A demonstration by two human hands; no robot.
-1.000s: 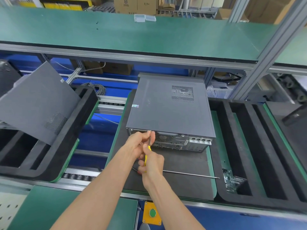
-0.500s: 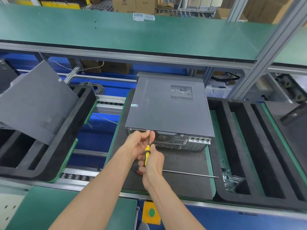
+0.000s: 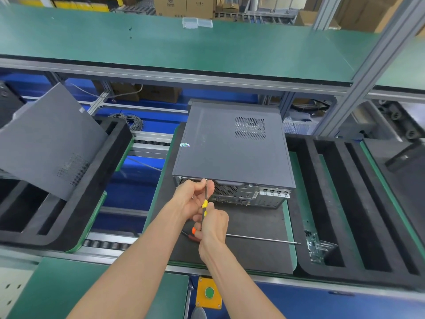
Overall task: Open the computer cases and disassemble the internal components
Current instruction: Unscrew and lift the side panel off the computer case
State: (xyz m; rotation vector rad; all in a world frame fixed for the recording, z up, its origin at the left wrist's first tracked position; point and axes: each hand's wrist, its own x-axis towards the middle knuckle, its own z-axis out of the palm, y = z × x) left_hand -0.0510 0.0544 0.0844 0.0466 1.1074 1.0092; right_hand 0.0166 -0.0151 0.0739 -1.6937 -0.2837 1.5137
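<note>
1. The computer case (image 3: 232, 148) lies flat on a dark mat (image 3: 253, 240) in the middle of the view. Its rear panel with the ports faces the person, and its cover is on.
2. The right hand (image 3: 213, 224) grips the yellow-and-black handle of a screwdriver (image 3: 204, 204), fingers curled around it. The shaft points toward 12 o'clock, and the tip meets the upper edge of the rear panel near its left corner.
3. The left hand (image 3: 192, 198) is at 10 o'clock from the right hand. Its fingers are curled and pinch the metal shaft close to the tip.
4. A second, long screwdriver (image 3: 264, 239) lies on the mat at 3 o'clock from the right hand. Its red handle is partly hidden under the hand.
5. At 9 o'clock from the case, a loose grey side panel (image 3: 46, 143) leans tilted on a black foam tray (image 3: 76, 217).
6. At 3 o'clock, another foam tray (image 3: 358, 203) holds small metal parts (image 3: 316, 246) in one slot.
</note>
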